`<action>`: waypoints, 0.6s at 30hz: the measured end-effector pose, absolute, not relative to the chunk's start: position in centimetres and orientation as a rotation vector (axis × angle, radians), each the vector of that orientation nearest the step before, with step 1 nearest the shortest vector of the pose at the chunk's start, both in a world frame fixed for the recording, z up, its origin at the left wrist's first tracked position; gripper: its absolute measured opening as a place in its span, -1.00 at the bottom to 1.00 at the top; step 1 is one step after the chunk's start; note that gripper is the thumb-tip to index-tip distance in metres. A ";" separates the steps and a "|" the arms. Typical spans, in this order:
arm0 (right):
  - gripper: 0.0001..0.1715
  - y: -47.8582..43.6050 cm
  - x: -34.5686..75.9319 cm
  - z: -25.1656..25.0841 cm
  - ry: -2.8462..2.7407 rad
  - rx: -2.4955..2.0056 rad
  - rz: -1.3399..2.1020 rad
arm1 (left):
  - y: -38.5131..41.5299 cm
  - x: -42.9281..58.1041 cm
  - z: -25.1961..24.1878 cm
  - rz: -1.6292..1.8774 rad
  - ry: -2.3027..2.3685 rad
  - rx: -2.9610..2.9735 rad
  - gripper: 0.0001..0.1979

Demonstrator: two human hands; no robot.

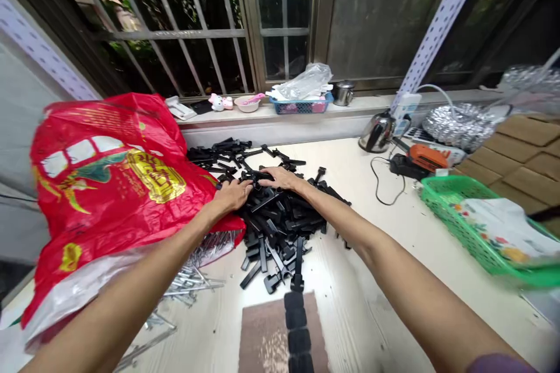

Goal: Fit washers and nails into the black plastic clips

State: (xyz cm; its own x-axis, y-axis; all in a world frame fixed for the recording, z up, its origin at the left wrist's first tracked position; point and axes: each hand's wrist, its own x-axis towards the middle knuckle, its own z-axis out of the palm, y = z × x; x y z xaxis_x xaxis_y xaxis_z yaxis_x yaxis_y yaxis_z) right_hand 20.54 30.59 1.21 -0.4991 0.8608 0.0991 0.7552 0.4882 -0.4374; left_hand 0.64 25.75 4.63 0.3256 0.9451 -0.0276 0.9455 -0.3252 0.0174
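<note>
A heap of several black plastic strips lies in the middle of the pale table. Both my arms reach forward over it. My left hand rests palm down on the heap's left edge, right beside a big red plastic bag, fingers flat and spread. My right hand lies palm down on the far top of the heap, fingers stretched out toward the left hand. Neither hand grips anything that I can see. A row of black strips stands on a brown mat near me.
Thin metal rods spill from under the red bag. A green basket with papers sits at the right, beside cardboard. A kettle, an orange tool and its cable lie at the back right. The windowsill holds a blue basket.
</note>
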 end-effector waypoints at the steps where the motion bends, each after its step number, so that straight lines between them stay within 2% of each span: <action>1: -0.39 29.7 21.4 1.6 -2.424 -1.368 0.481 | 24.8 1.2 5.0 0.056 1.879 2.519 -0.57; 5: -0.47 24.8 26.5 4.1 -2.307 -1.442 0.223 | 19.0 4.0 6.9 0.409 1.956 2.616 -0.51; 9: -0.49 16.9 32.0 5.2 -2.200 -1.540 -0.013 | 9.6 6.7 6.5 0.497 1.801 2.553 -0.39; 13: -0.49 8.2 34.7 2.4 -2.404 -1.468 -0.099 | 1.3 7.2 2.9 0.328 1.688 2.489 -0.29; 18: -0.54 2.2 35.1 -2.8 -2.401 -1.509 -0.045 | -0.1 6.9 -0.1 0.340 1.745 2.377 -0.22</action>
State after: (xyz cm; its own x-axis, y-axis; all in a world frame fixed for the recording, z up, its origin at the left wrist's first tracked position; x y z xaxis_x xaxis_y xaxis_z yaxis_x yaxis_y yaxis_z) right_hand 35.11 2.24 -2.80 -0.4004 0.8753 0.2711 0.8848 0.4463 -0.1340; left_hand 6.88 -0.14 -0.05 0.2878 0.9543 0.0807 0.9148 -0.2988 0.2718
